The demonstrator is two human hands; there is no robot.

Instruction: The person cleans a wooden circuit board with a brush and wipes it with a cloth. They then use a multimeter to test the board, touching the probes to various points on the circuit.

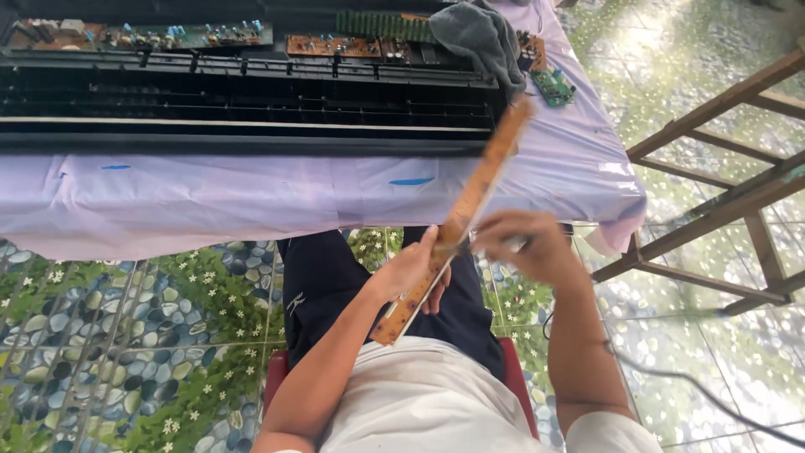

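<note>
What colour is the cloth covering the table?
Pale lilac, with a few small blue marks; the table cloth shows clearly in the head view.

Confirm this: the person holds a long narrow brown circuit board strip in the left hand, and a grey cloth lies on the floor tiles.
Wrong on the cloth. The head view shows the grey cloth lying on the lilac-covered table, not the floor. The left hand does hold the long narrow brown circuit board strip.

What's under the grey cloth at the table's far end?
The grey cloth lies over the end of the black casing and part of a brown circuit board. Whatever else it covers is hidden.
</note>
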